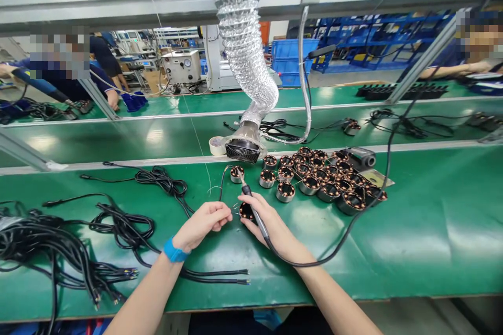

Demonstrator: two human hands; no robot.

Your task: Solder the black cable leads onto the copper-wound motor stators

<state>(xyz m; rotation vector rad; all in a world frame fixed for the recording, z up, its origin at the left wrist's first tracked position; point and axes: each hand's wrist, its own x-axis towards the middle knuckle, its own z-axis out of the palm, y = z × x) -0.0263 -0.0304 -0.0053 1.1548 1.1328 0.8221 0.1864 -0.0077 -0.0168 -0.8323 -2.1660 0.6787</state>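
My right hand (275,225) grips a soldering iron (259,218), its tip pointing away from me. The fingers of that same hand also rest around a small copper-wound motor stator (246,212) standing on the bench. Beside it, my left hand (206,222), with a blue band at the wrist, is closed in a pinch on thin wire ends (236,210) at the stator's left side. Exactly which strand it pinches is too small to tell. Just beyond the iron's tip stands another stator (236,174) with a dark lead running to its left.
Several stators (309,184) cluster at the right, near a soldering iron holder (359,158). Coiled black cables (157,180) and a cable bundle (51,246) lie left. Ahead hang a fume duct (245,36) and a tape roll (217,145). The iron's cord (353,227) arcs rightward. People work opposite.
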